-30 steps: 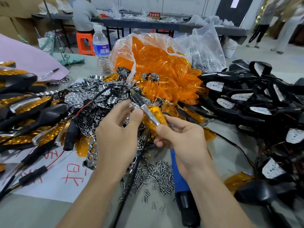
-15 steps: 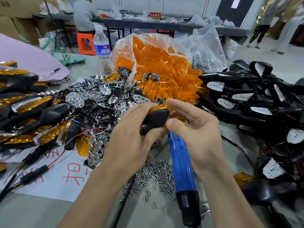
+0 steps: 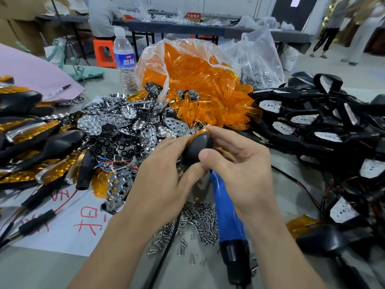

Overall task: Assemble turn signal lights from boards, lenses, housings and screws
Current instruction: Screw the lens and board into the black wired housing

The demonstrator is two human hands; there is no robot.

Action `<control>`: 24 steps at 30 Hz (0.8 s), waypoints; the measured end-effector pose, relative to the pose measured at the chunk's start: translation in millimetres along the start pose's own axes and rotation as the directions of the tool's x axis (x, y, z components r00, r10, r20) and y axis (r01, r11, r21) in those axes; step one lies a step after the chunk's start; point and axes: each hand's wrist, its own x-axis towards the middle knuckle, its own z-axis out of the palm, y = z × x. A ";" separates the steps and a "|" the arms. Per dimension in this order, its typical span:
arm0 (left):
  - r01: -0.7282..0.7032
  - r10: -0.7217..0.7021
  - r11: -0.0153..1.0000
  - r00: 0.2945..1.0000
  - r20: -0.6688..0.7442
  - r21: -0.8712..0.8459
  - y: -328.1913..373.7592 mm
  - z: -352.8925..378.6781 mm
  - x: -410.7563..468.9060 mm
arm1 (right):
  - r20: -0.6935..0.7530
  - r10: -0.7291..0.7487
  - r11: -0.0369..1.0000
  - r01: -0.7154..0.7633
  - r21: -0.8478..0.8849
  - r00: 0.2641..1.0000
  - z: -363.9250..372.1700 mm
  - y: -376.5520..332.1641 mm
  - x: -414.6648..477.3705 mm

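Observation:
Both hands hold one turn signal light (image 3: 198, 148), its black housing back facing me and an orange lens rim showing along the top edge. My left hand (image 3: 160, 180) grips it from the left and below. My right hand (image 3: 239, 163) pinches it from the right, thumb on the housing back. A blue electric screwdriver (image 3: 226, 213) lies under my hands, tip hidden. Loose screws (image 3: 193, 224) are heaped beneath. Chrome and black reflector boards (image 3: 116, 128) pile up behind my left hand.
A plastic bag of orange lenses (image 3: 200, 84) stands at centre back, beside a water bottle (image 3: 125, 61). Black housings with boards and wires (image 3: 318, 130) fill the right. Finished lights (image 3: 31, 142) lie at left. A pen (image 3: 58, 91) rests on a pink sheet.
The light has been turned over from lens side up to housing back facing me. Both hands closed round it and moved slightly away from me.

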 end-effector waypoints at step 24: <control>0.136 -0.146 0.975 0.988 -0.046 -0.177 13.9 6.8 -3.5 | -0.003 0.421 0.864 -0.400 0.305 0.907 -4.1 8.8 2.4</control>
